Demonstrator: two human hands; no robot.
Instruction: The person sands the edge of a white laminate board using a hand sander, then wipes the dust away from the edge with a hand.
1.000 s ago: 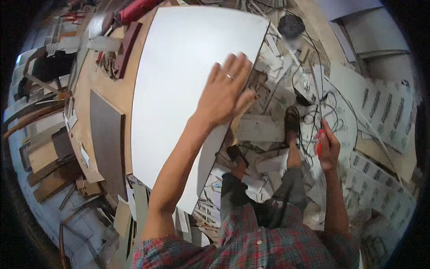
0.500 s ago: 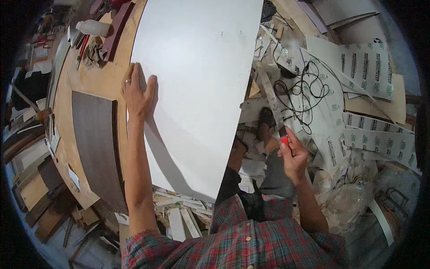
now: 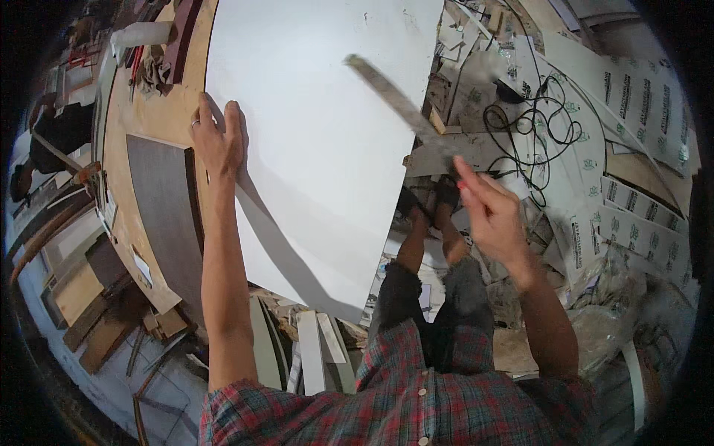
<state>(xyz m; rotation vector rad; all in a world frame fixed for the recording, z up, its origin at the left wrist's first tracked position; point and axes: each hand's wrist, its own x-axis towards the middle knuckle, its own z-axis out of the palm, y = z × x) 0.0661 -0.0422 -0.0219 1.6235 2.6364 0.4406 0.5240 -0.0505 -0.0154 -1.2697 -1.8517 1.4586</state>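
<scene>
A large white board (image 3: 320, 171) lies over a light wooden worktop (image 3: 175, 111). My left hand (image 3: 219, 141) rests at its left edge, fingers stretched forward along the edge and thumb apart on the white face. In my right hand (image 3: 491, 215) is a flat file (image 3: 394, 104) with a red handle, mostly hidden by my fingers. My index finger points along the tool. The file is blurred, its far end above the board and its handle out past the right edge. Whether it touches the board I cannot tell.
A dark brown panel (image 3: 167, 201) lies left of my forearm. Behind it are a white bottle (image 3: 145, 34), a crumpled cloth (image 3: 152, 70) and a maroon strip (image 3: 182, 41). On the right, a black cable (image 3: 532, 141) loops over printed sheets. Offcuts (image 3: 312, 349) stand below the board.
My right hand has risen, swinging the file leftward from beside the board to over its right part. My left hand stays at the left edge. The view has shifted slightly.
</scene>
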